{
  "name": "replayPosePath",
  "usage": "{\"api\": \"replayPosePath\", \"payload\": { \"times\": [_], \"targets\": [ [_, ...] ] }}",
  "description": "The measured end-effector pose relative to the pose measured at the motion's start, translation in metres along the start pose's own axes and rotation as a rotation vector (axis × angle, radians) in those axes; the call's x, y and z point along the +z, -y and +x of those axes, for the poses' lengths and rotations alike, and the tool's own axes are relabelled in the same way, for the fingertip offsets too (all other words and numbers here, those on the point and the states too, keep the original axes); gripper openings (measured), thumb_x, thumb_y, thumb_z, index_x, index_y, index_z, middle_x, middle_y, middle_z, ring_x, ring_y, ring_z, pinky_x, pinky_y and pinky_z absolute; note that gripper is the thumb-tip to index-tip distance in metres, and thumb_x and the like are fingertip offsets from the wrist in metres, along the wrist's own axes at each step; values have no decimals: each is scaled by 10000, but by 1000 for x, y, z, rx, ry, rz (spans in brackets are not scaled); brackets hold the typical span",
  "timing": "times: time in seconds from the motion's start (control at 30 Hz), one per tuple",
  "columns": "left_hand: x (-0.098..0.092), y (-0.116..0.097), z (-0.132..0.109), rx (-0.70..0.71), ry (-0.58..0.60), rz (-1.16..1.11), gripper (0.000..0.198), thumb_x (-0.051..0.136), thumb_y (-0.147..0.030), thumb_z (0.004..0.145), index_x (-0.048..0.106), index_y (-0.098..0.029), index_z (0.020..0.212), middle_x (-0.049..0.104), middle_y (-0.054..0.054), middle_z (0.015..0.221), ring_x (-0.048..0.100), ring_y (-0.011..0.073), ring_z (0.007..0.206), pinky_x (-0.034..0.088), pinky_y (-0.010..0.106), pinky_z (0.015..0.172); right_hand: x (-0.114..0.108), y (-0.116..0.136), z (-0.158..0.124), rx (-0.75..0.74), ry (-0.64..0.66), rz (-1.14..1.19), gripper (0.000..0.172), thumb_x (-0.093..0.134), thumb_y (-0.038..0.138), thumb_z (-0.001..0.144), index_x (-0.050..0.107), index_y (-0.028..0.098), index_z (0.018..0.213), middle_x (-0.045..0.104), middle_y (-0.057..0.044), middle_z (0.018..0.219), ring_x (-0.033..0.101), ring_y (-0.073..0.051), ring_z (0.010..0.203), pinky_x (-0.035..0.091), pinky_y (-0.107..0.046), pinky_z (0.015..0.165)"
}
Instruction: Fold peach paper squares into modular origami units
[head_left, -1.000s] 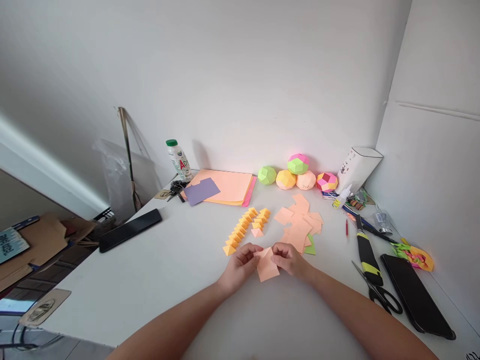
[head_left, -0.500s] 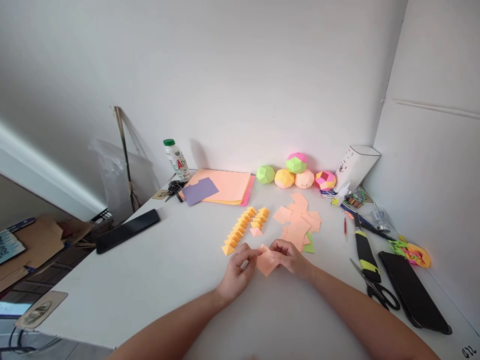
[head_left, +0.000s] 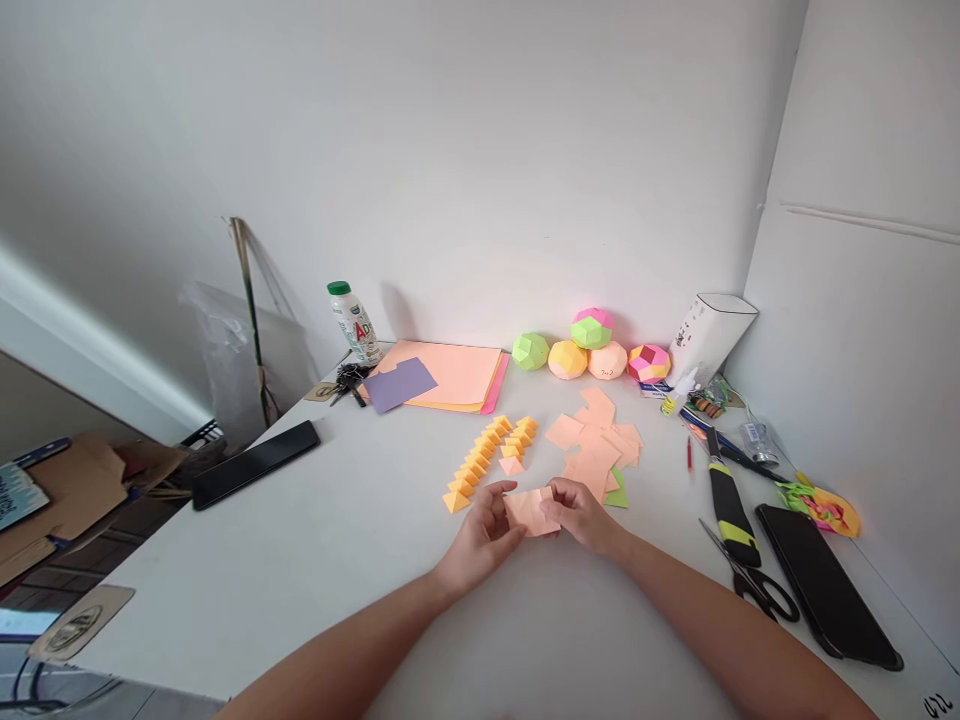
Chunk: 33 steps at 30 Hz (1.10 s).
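Observation:
Both my hands meet over the white table (head_left: 315,560) and pinch a small peach paper piece (head_left: 529,509), partly folded. My left hand (head_left: 480,540) grips its left edge with curled fingers. My right hand (head_left: 581,515) holds its right side. Just beyond them lie two rows of folded orange paper units (head_left: 487,455) and a loose pile of peach paper squares (head_left: 596,445) with a green one under it.
Along the wall stand several coloured paper balls (head_left: 592,345), a stack of coloured sheets (head_left: 442,375), a bottle (head_left: 352,320), keys (head_left: 349,380). A black phone (head_left: 255,462) lies left. Right: utility knife (head_left: 727,495), scissors (head_left: 750,580), a black tablet (head_left: 825,585), white box (head_left: 709,335).
The peach paper has been turned and folded smaller between my hands; it hung down as a larger sheet a second ago. My hands stayed in the same place.

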<state>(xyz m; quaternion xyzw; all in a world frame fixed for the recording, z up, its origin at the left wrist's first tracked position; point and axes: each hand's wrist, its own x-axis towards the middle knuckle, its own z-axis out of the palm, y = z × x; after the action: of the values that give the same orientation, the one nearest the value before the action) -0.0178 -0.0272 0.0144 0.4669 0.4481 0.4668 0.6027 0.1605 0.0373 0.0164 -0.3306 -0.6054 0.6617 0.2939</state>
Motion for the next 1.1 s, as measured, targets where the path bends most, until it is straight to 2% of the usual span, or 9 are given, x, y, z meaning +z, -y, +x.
{"api": "replayPosePath", "payload": {
  "times": [0.1,0.3,0.4,0.5,0.57,0.67,0.73,0.93,1.1],
  "targets": [
    [-2,4,2,-20,-12,-17,504,697,-411,697,469,-191,1089,618,4,728,613,147,644,440,246,549,0,0,-1,7,7,-10,330,621,410,751,410,198,612,419,71,516,425,-92,463,409,-241,499],
    [-4,3,4,17,-88,-38,445,674,-460,716,472,-185,1001,636,13,724,618,160,659,450,264,573,0,-2,0,1,67,-54,257,596,416,792,512,178,746,567,15,646,537,-120,564,419,-245,547],
    [-4,2,3,45,-95,-13,350,647,-423,753,451,-195,933,646,40,813,629,172,721,476,291,627,-1,-4,0,10,67,-81,251,578,390,809,495,178,702,570,13,634,528,-116,562,416,-244,558],
    [-3,1,2,146,-123,75,292,641,-358,767,441,-214,924,613,53,955,609,190,878,488,321,729,-1,-6,0,27,88,-93,232,581,358,791,487,179,677,545,19,626,528,-121,581,408,-240,558],
    [-3,1,1,232,-78,174,233,616,-318,786,477,-219,945,593,53,979,585,192,923,482,341,786,-1,-7,-1,46,95,-127,213,588,317,767,471,180,654,512,30,607,503,-115,568,374,-223,523],
    [-3,3,0,338,9,343,206,575,-285,810,574,-219,1006,579,67,968,574,199,910,489,357,796,0,-6,-2,59,85,-186,241,589,251,741,402,187,603,407,67,533,379,-79,481,288,-203,460],
    [-4,4,1,378,-3,400,249,560,-265,820,600,-232,1063,570,71,967,570,202,908,502,357,775,1,-6,-2,44,82,-191,281,593,243,740,364,191,585,369,78,511,326,-71,464,270,-202,454],
    [-6,6,2,419,-93,410,284,565,-243,820,614,-253,1100,586,48,909,573,186,860,501,369,795,-1,-7,-1,6,85,-144,229,624,333,765,506,170,656,534,28,598,440,-97,525,316,-216,487],
    [-6,6,3,330,-133,381,290,599,-288,790,634,-239,1074,560,36,844,561,187,823,497,351,762,-2,-8,-1,-8,28,-114,222,658,364,751,593,159,694,571,10,602,516,-122,562,378,-239,533]
  ]
}}
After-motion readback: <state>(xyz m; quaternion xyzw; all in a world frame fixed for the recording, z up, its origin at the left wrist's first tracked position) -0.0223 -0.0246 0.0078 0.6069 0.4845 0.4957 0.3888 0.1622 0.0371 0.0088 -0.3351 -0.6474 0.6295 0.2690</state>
